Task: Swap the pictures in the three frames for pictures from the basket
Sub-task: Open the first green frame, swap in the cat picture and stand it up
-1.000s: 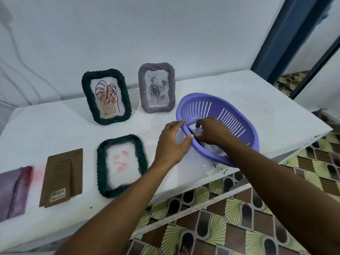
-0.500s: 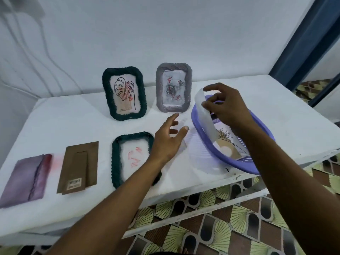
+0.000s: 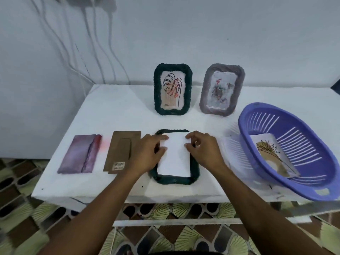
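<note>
White table (image 3: pixel 114 111): frames (image 3: pixel 156 89), basket (image 3: pixel 312 150), backboard (image 3: pixel 122 150), purple picture (image 3: pixel 81 153).

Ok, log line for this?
flat green frame; white picture on it; left hand, right hand pinching its edges; basket holds plant print

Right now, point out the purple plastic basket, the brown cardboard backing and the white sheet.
purple plastic basket (image 3: pixel 242 129), head view, left rim.
brown cardboard backing (image 3: pixel 122 151), head view, middle.
white sheet (image 3: pixel 174 159), head view, centre.
</note>
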A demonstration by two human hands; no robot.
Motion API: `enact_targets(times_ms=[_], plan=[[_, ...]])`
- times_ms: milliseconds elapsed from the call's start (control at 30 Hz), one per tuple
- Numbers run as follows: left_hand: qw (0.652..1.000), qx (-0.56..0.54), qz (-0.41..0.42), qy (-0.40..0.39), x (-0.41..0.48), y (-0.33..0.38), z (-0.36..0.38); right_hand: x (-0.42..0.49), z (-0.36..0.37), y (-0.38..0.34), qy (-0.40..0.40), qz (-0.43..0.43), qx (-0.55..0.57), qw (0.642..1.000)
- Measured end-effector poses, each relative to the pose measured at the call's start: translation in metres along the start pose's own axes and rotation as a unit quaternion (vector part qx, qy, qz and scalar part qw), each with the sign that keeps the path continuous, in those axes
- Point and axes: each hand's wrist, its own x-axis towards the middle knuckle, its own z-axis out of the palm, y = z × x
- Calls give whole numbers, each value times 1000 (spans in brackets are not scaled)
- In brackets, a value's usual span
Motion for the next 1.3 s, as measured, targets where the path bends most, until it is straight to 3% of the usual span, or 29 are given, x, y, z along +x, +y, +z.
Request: enact_targets(times_ms=[100, 267, 400, 833, 900, 1000, 1200, 1300], plan=[[991, 121, 56, -1, 1, -15, 5, -3, 14, 12, 7, -55, -123, 991], [986, 158, 52, -8, 2, -29, 1, -7, 18, 22, 59, -85, -153, 983], [986, 159, 39, -43, 2, -35, 1, -9, 20, 27, 65, -73, -128, 987], [990, 132, 23, -34, 1, -34, 2, -5, 21, 28, 52, -54, -94, 993], [993, 115, 25, -6, 0, -28, -5, -5, 21, 28, 64, -54, -76, 994], [976, 197, 56, 68, -8, -28, -22, -6, 20, 29, 80, -52, -43, 994], [968, 225, -89, 71, -40, -66, -39, -7, 21, 28, 86, -59, -15, 994], [976, 156, -115, 104, -48, -66, -35, -7, 21, 29, 84, -51, -10, 995]])
